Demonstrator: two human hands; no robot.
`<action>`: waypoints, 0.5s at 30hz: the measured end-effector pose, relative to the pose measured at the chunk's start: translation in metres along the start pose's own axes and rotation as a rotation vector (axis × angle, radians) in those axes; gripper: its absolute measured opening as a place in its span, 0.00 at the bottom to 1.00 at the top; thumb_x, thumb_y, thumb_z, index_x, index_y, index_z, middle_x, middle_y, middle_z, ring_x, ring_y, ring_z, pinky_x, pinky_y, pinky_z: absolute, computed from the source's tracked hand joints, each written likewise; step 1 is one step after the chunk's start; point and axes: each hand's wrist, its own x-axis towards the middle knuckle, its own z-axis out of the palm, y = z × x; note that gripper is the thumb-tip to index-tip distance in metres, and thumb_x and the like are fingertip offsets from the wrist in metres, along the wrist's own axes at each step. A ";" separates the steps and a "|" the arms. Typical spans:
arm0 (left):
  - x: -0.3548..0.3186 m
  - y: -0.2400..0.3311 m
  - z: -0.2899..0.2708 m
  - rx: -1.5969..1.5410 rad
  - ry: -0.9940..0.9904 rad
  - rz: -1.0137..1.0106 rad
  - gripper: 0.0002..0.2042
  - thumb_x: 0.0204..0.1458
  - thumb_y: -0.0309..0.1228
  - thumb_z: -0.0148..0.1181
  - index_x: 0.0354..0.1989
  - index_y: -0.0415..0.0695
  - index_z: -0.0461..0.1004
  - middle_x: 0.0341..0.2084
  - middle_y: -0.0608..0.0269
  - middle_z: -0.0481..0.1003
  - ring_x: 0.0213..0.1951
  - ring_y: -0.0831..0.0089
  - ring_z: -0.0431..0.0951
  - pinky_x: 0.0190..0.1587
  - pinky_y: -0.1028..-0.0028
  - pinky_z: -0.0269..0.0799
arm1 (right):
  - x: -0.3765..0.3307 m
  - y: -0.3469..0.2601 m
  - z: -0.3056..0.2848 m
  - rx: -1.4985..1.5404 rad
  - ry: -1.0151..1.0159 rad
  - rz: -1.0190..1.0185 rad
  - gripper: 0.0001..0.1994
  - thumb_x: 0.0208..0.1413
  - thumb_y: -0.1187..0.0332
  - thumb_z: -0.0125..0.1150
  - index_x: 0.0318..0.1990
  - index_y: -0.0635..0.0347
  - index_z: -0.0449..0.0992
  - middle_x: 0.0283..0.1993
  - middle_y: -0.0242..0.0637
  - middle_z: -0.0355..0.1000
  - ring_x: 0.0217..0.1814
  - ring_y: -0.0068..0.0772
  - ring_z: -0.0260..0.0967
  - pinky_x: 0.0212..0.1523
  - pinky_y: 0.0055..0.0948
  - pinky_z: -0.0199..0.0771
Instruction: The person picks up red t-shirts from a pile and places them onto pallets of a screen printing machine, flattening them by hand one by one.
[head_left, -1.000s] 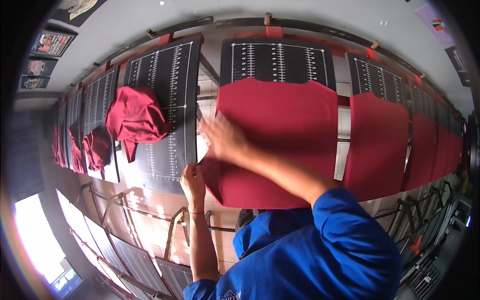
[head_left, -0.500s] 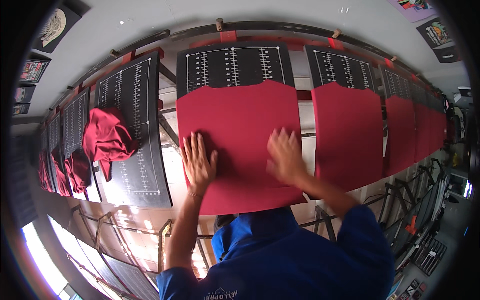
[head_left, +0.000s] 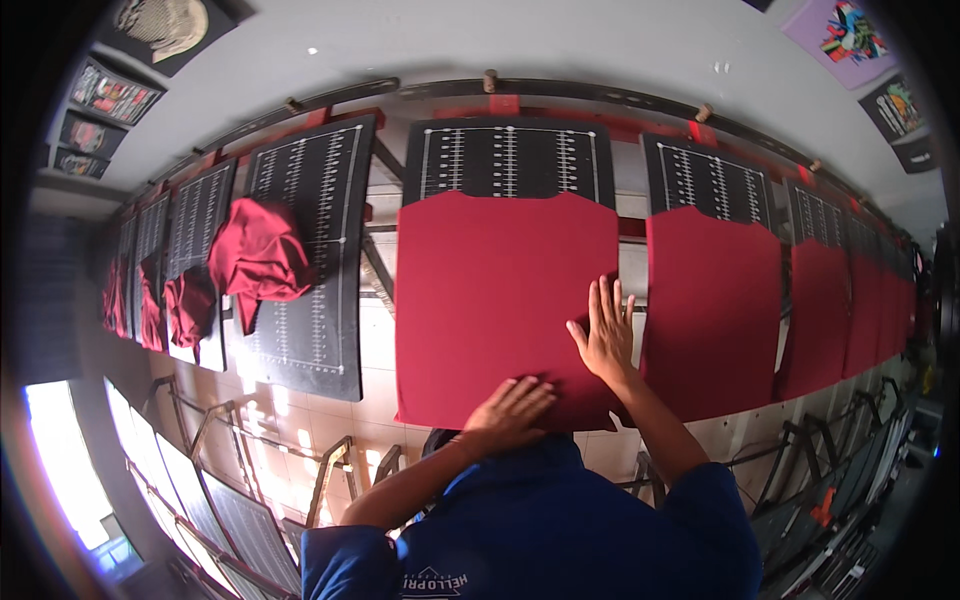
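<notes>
In front of me a dark red cut fabric panel [head_left: 500,290] lies flat over a black board [head_left: 510,150], whose marked far end stays uncovered. My left hand [head_left: 508,412] rests palm down near the panel's near edge, fingers stretched out. At the panel's right edge my right hand [head_left: 608,335] lies flat, its fingers pointing away from me. Neither hand holds anything. A small piece of cloth sticks out at the near right corner of the panel.
To the left, a crumpled red cloth [head_left: 262,255] lies on another black board [head_left: 330,330]; more boards with bunched cloth stand beyond it. Rightward, a similar red panel [head_left: 712,310] covers its board, with several more past it. A metal rail [head_left: 620,92] runs along the wall.
My left hand has moved from the panel's left side to its near edge. My right hand has shifted to the right edge and now lies flat. The view has turned slightly.
</notes>
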 end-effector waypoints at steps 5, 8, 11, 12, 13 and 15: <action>-0.121 -0.092 -0.049 0.232 0.208 -0.673 0.36 0.57 0.47 0.60 0.72 0.45 0.58 0.74 0.48 0.50 0.75 0.45 0.44 0.74 0.46 0.39 | 0.004 -0.110 -0.011 0.016 -0.112 -0.211 0.37 0.65 0.45 0.50 0.69 0.70 0.61 0.76 0.52 0.54 0.78 0.57 0.48 0.74 0.61 0.44; -0.176 -0.142 -0.074 0.413 0.413 -0.934 0.34 0.57 0.39 0.60 0.71 0.39 0.58 0.73 0.43 0.50 0.75 0.42 0.45 0.73 0.45 0.40 | -0.038 -0.190 0.026 0.223 -0.136 -0.538 0.34 0.65 0.43 0.49 0.67 0.62 0.66 0.74 0.45 0.59 0.77 0.50 0.51 0.74 0.58 0.46; -0.210 -0.196 -0.118 0.401 0.646 -1.038 0.32 0.56 0.32 0.59 0.69 0.38 0.59 0.72 0.43 0.53 0.72 0.42 0.50 0.72 0.48 0.46 | -0.030 -0.245 0.043 0.374 -0.136 -0.694 0.29 0.64 0.45 0.52 0.64 0.55 0.72 0.69 0.41 0.67 0.74 0.42 0.58 0.73 0.52 0.51; -0.222 -0.220 -0.131 0.409 0.696 -1.054 0.32 0.56 0.31 0.60 0.69 0.38 0.59 0.71 0.43 0.54 0.71 0.43 0.52 0.71 0.49 0.47 | -0.017 -0.260 0.044 0.480 -0.171 -0.643 0.27 0.63 0.48 0.55 0.62 0.56 0.73 0.66 0.41 0.69 0.71 0.43 0.61 0.70 0.50 0.54; -0.233 -0.248 -0.142 0.407 0.724 -1.084 0.31 0.56 0.31 0.60 0.68 0.38 0.60 0.70 0.44 0.56 0.70 0.43 0.54 0.71 0.49 0.49 | -0.004 -0.271 0.046 0.579 -0.207 -0.582 0.25 0.62 0.51 0.58 0.60 0.57 0.74 0.63 0.41 0.71 0.69 0.43 0.63 0.68 0.49 0.58; -0.259 -0.298 -0.166 0.408 0.780 -1.144 0.30 0.56 0.31 0.60 0.67 0.38 0.61 0.67 0.45 0.59 0.68 0.44 0.57 0.69 0.50 0.52 | 0.028 -0.298 0.055 0.712 -0.117 -0.522 0.19 0.57 0.62 0.66 0.54 0.58 0.77 0.50 0.39 0.78 0.54 0.44 0.73 0.56 0.42 0.68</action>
